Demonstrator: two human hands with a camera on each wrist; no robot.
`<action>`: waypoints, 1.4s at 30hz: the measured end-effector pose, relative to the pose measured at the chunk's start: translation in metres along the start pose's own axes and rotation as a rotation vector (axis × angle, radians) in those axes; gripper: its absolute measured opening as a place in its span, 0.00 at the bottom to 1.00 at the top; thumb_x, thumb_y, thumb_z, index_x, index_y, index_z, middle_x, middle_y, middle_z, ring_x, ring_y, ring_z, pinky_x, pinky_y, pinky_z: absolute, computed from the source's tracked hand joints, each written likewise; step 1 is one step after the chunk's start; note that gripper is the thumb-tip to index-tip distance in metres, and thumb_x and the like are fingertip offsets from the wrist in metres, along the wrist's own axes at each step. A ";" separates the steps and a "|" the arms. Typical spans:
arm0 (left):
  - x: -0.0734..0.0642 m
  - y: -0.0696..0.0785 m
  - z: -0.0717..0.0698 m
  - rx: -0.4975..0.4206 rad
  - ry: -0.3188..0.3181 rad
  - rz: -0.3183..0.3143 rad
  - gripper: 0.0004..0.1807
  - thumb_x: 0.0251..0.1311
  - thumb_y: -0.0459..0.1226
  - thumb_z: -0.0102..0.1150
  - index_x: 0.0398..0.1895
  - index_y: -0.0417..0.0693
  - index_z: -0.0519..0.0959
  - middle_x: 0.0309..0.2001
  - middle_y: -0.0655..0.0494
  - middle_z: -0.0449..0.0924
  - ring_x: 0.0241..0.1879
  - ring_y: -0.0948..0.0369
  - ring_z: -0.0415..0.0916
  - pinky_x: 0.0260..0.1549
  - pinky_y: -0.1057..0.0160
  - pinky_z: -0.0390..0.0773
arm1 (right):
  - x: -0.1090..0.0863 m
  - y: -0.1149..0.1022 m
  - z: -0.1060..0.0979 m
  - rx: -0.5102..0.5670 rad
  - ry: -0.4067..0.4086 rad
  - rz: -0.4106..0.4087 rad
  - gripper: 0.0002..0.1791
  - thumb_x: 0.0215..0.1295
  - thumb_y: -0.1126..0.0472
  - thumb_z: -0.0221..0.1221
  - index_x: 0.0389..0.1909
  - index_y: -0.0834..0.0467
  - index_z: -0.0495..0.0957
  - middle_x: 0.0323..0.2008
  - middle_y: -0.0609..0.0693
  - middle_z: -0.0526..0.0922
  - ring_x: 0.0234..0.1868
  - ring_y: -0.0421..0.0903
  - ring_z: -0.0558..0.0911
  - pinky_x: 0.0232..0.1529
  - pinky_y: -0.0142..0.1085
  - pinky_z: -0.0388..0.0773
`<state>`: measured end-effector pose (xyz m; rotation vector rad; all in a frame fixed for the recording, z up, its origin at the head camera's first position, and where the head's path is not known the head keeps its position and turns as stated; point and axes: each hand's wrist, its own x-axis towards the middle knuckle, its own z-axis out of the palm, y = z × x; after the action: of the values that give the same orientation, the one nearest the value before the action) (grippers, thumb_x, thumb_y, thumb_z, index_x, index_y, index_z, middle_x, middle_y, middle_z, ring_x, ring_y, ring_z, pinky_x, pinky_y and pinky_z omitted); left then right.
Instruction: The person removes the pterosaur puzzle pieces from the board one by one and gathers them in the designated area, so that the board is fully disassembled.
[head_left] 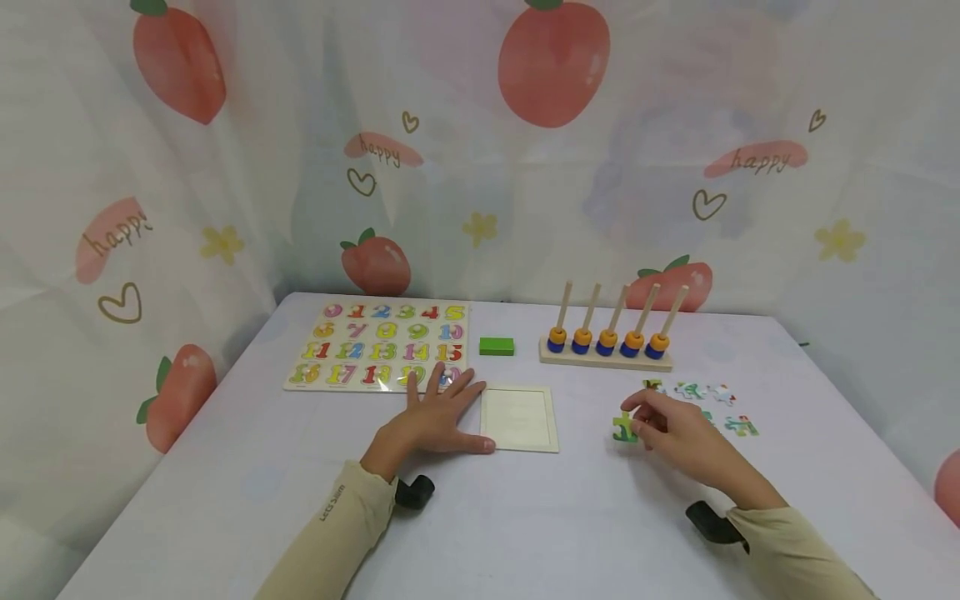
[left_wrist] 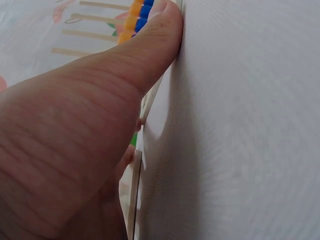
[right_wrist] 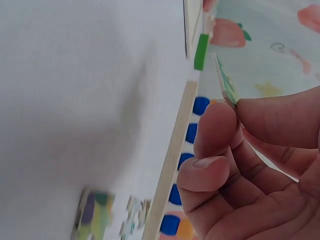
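Note:
My right hand [head_left: 678,437] pinches a green jigsaw puzzle piece [head_left: 624,427] between thumb and fingertips. In the right wrist view the thin piece [right_wrist: 225,82] stands on edge, raised off the table. My left hand [head_left: 431,421] lies with fingers spread at the left side of a square cream puzzle frame [head_left: 519,418]. Its thumb reaches the frame's lower left corner, and the other fingers point towards the number board [head_left: 397,343]. In the left wrist view the thumb [left_wrist: 155,40] stretches along the tabletop. Several loose puzzle pieces [head_left: 741,426] lie beyond my right hand, partly hidden by it.
A wooden bead stand [head_left: 603,358] with several upright pegs and orange and blue beads stands at the back right. A green block [head_left: 497,347] lies between it and the number board. Behind the white table [head_left: 525,525] hangs a printed curtain [head_left: 465,100].

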<state>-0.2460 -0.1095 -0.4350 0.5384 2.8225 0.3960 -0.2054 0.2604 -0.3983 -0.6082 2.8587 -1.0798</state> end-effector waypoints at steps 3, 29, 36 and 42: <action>0.000 -0.001 0.000 0.001 -0.002 -0.003 0.57 0.59 0.71 0.67 0.87 0.63 0.57 0.88 0.58 0.44 0.85 0.42 0.23 0.74 0.28 0.22 | -0.006 0.006 -0.008 -0.011 0.021 0.013 0.11 0.77 0.70 0.61 0.56 0.66 0.79 0.32 0.45 0.80 0.28 0.41 0.77 0.26 0.34 0.76; 0.000 -0.003 -0.003 -0.020 -0.002 -0.008 0.57 0.58 0.70 0.68 0.87 0.63 0.57 0.88 0.58 0.44 0.85 0.41 0.23 0.74 0.28 0.21 | -0.065 0.065 -0.067 -0.194 0.127 0.233 0.13 0.79 0.69 0.57 0.59 0.68 0.78 0.34 0.50 0.82 0.28 0.42 0.77 0.29 0.33 0.72; 0.000 -0.004 -0.002 -0.019 0.004 -0.007 0.57 0.58 0.70 0.68 0.87 0.64 0.57 0.88 0.57 0.44 0.85 0.41 0.23 0.74 0.28 0.21 | -0.069 0.079 -0.076 -0.214 0.110 0.301 0.14 0.79 0.68 0.56 0.59 0.70 0.76 0.33 0.49 0.81 0.30 0.45 0.76 0.29 0.34 0.72; 0.001 -0.005 -0.003 -0.016 0.006 -0.011 0.57 0.58 0.71 0.67 0.87 0.64 0.57 0.88 0.57 0.44 0.85 0.41 0.23 0.73 0.28 0.20 | -0.072 0.094 -0.080 -0.214 0.097 0.319 0.13 0.78 0.69 0.57 0.57 0.73 0.76 0.33 0.49 0.81 0.28 0.44 0.76 0.27 0.34 0.72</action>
<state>-0.2489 -0.1141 -0.4337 0.5196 2.8244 0.4189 -0.1848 0.4010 -0.4061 -0.0963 3.0358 -0.7825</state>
